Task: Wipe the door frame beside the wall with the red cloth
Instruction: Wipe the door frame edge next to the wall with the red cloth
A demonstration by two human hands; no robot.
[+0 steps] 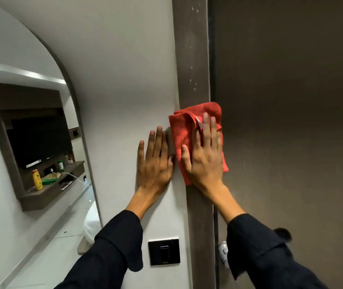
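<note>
Under the right fingers (208,130) the red cloth (184,130) looks soft, ribbed; above them, the door frame (193,59) is matt brown wood, speckled.

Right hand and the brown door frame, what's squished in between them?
In the head view, the red cloth lies between the right hand and the door frame, pressed flat against the wood by the open palm.
</note>
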